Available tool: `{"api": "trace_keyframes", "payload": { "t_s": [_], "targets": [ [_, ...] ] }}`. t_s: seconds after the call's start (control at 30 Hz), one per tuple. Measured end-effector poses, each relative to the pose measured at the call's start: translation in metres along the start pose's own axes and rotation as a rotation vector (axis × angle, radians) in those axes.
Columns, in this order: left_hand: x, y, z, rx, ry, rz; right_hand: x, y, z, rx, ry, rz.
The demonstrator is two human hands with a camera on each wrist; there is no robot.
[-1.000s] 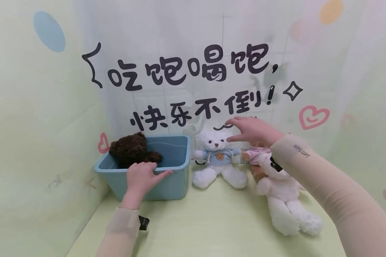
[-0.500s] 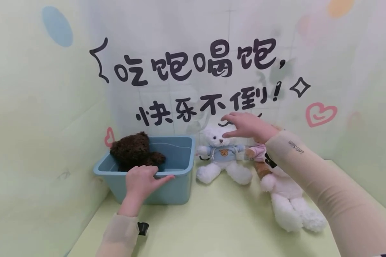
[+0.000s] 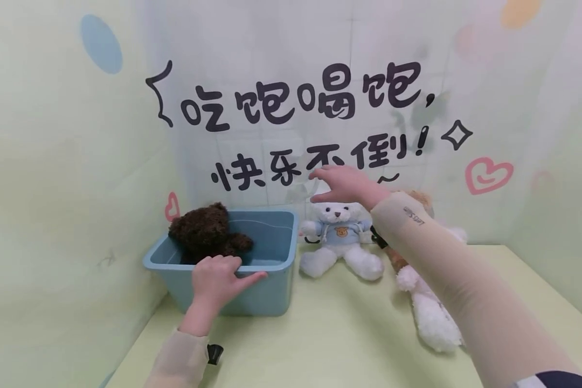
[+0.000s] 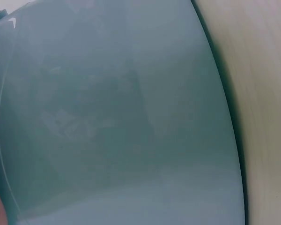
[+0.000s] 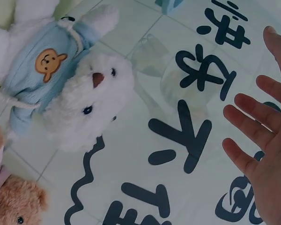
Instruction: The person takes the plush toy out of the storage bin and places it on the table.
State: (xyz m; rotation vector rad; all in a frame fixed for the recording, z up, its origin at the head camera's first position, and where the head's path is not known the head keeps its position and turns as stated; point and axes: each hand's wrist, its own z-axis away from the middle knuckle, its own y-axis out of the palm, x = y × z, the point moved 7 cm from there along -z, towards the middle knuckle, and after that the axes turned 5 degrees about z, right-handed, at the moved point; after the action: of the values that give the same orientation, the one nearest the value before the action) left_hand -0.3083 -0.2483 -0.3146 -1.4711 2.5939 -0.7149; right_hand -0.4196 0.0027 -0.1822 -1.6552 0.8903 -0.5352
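Note:
My left hand (image 3: 216, 280) grips the near rim of a blue plastic bin (image 3: 267, 293), fingers curled over the edge and thumb stretched along the outside. In the left wrist view the bin's smooth outer wall (image 4: 122, 108) fills most of the picture. Inside the bin, at its left, lies a dark brown teddy bear (image 3: 201, 229). My right hand (image 3: 344, 184) is in the air with spread fingers and holds nothing. In the head view it overlaps the top of a white teddy bear (image 3: 341, 234) in a blue hoodie, seated against the back wall.
Right of the white bear sits a tan teddy bear (image 5: 23, 201) in pink. A pale plush toy (image 3: 434, 323) lies in front of it, partly hidden by my right sleeve (image 3: 446, 258). Printed curtains stand behind and beside the light table (image 3: 339, 345).
My right hand has moved left, from beside the white bear's head to above it. My left hand keeps its hold on the bin. The whole scene shifts slightly right in the head view.

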Motion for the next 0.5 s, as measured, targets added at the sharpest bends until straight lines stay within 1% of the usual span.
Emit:
{"api": "trace_keyframes", "payload": {
  "t_s": [0.17,0.43,0.5],
  "targets": [
    [0.002,0.001,0.001,0.02,0.009,-0.006,0.024,0.001,-0.026,-0.009,-0.021,0.003],
    [-0.001,-0.001,0.003,-0.031,0.026,-0.01,0.073,0.001,-0.058,-0.047,-0.157,0.049],
    [-0.001,-0.003,0.003,-0.033,0.024,-0.018,0.085,0.002,-0.065,-0.063,-0.191,0.068]
  ]
}}
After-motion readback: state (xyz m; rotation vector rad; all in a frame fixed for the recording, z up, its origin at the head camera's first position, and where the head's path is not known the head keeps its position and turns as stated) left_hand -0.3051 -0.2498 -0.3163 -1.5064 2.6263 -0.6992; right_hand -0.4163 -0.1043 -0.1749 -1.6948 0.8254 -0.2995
